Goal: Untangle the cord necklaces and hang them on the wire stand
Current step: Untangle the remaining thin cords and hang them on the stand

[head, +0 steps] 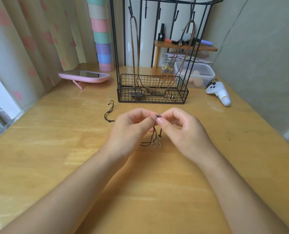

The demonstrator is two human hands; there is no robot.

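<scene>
My left hand (133, 124) and my right hand (181, 127) meet over the middle of the wooden table, both pinching the top of a black cord necklace (154, 135). Its strands hang down between my thumbs to a clear pendant (156, 144) on the table. One loose end of the black cord (109, 112) trails out to the left of my left hand. Behind stands the black wire stand (153, 92) with hooks on top. Two brown cord necklaces (137, 53) (182, 48) hang from its hooks, their pendants lying in its basket.
A pink mirror (83, 76) lies at the back left beside a pastel striped tube (103, 39). To the right of the stand are a clear plastic box (196, 73) and a white controller (219, 92). A small wooden shelf (186, 46) stands behind.
</scene>
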